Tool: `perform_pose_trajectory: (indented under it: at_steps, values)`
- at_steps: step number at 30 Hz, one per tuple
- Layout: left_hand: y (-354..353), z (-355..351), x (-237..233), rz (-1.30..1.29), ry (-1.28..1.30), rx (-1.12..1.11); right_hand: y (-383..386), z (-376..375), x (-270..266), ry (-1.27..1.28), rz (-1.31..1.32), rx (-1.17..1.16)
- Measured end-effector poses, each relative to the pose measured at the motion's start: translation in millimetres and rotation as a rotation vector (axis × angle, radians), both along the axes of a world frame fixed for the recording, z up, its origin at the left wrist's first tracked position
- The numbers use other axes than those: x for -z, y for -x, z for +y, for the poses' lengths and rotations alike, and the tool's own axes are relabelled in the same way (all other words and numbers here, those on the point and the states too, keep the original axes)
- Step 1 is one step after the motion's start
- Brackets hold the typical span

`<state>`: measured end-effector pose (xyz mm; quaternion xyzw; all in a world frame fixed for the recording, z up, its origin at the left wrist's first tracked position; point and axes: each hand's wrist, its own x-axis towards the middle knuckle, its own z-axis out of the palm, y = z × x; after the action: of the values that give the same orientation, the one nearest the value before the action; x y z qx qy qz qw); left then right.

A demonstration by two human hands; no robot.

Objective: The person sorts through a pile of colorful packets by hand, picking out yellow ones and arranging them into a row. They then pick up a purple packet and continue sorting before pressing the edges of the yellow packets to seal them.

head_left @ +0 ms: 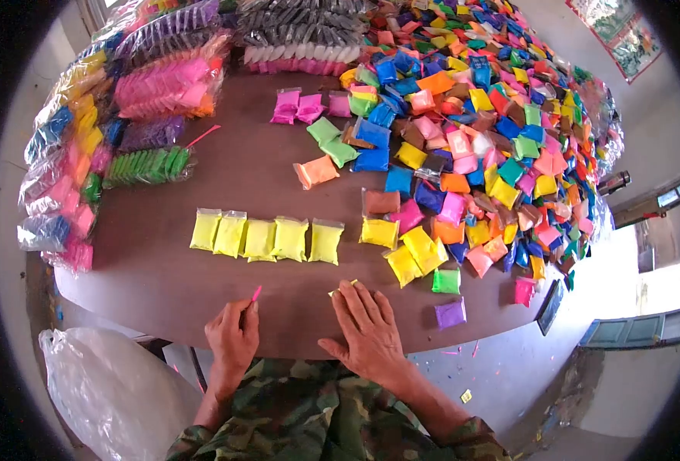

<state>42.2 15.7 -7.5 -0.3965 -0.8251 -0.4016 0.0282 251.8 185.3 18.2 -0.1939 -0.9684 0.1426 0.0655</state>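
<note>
Camouflage sleeves (pixel 317 419) nearest me; left hand (pixel 232 338) pinches a thin pink strip (pixel 256 293) at the table (pixel 202 276) edge, right hand (pixel 367 330) lies flat, fingers spread, over a yellow packet (pixel 338 290), and I see a row of yellow packets (pixel 267 238) just beyond

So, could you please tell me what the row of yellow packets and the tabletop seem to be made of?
The yellow packets look like clear, glossy plastic film around bright yellow filling, perhaps powder or clay: their sealed top edges shine. The tabletop looks like smooth, matte brown laminate or painted board.
</note>
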Motion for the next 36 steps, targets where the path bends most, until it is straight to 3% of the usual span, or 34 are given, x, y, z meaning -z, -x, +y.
perform_pose_trajectory:
  at_steps: [10, 18, 23, 26, 31, 36]
  values:
    - [-1, -4, 2, -0.006, -0.021, 0.010, -4, -4, -1, 0.058, 0.041, 0.018]
    - [-2, -2, -2, -0.001, -0.020, -0.004, -17, 1, 18, 0.152, 0.361, 0.148]
    - [-2, 0, 1, 0.050, -0.075, -0.009, -19, 11, 2, 0.108, 0.519, 0.152]
    - [0, -2, 2, 0.038, -0.070, 0.008, -28, 9, -15, 0.190, 0.477, 0.226]
    - [-1, -3, 1, 0.017, -0.051, 0.012, -21, 17, -26, 0.646, 0.301, 0.245]
    - [-1, -1, 3, 0.025, -0.104, 0.010, -8, 28, -11, 0.675, 0.206, 0.325]
